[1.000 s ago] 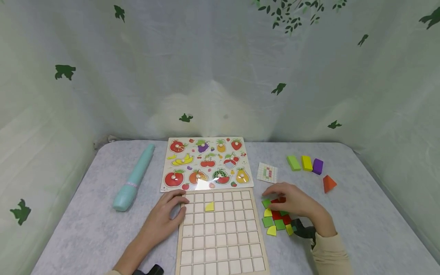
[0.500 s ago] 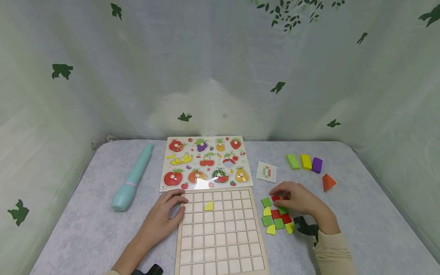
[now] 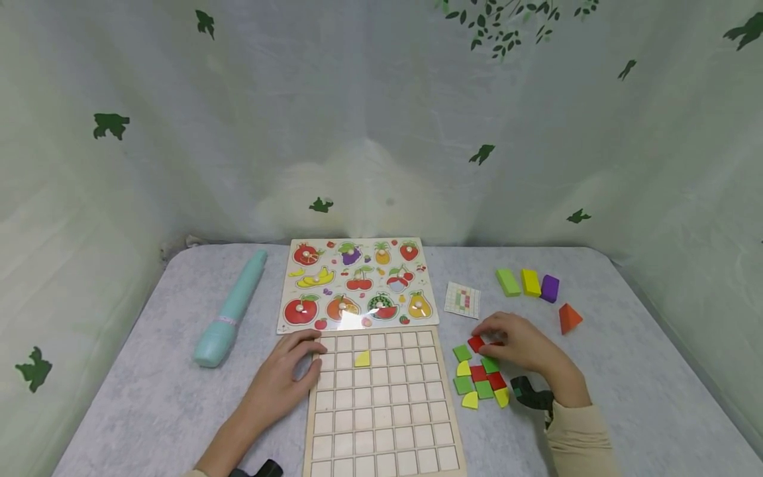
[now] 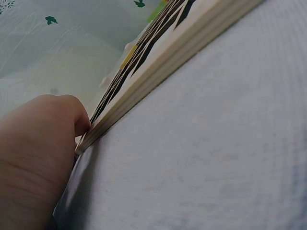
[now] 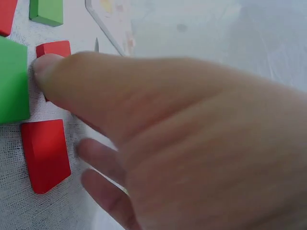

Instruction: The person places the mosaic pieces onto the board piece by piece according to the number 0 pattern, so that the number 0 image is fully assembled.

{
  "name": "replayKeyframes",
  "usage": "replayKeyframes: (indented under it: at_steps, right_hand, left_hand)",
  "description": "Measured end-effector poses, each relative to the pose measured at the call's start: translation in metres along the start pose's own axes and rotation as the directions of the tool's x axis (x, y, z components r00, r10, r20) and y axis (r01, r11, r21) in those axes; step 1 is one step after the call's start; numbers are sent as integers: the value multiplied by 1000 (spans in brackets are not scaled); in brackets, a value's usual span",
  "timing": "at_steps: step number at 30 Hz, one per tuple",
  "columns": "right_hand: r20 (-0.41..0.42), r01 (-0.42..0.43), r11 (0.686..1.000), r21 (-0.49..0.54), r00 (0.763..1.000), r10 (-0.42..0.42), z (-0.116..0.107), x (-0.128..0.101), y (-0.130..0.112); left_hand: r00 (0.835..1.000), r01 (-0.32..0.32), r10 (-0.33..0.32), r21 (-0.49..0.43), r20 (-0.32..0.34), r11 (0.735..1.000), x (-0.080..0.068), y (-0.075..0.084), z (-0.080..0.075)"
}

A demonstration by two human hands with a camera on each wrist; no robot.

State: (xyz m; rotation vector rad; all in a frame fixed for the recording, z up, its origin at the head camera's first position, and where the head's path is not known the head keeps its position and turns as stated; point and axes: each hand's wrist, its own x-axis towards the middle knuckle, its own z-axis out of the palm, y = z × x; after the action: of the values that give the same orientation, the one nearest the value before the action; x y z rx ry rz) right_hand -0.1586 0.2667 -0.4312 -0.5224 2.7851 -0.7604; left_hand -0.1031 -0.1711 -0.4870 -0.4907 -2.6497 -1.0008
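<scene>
The gridded wooden board (image 3: 384, 404) is taken as the landmark. At its upper left corner the left hand (image 3: 280, 377) is laid flat, fingers straight and together, the fingertips resting on the board's edge; in the left wrist view the thumb (image 4: 72, 120) is pressed against the board's side. Just right of the board's upper right corner, a small red tile (image 3: 476, 343) is pinched by the curled fingertips of the right hand (image 3: 518, 344), at the far end of a cluster of loose tiles (image 3: 479, 381) in green, red and yellow. In the right wrist view a fingertip (image 5: 48, 64) is seen touching the red tile (image 5: 53, 49), with the remaining fingers curled beneath the palm. For a clean lift, the tile is best gripped by two opposite edges and raised straight up, so that neighbouring tiles are not dragged, while the board is kept pinned. The tile appears roughly square, so no long axis can be told; it lies flat, turned slightly askew to the board's grid. One yellow piece (image 3: 362, 359) sits in the board's second row.
</scene>
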Motion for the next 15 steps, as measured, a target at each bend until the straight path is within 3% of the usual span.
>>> replayKeyframes:
  at_steps: [3,9,15]
  right_hand:
    - [-26,9,999,-40,1000,-10,1,1,-2]
    - [-81,-51,994,-101,996,43,8,6,-8]
    - [-33,-45,998,-48,999,44,9,7,-9]
  left_hand:
    - [1000,3,-3,-8,-2,1000,0,0,0]
    - [1000,12,-12,-11,10,1000,0,0,0]
    - [1000,8,-8,-1,7,1000,-1,-1,1]
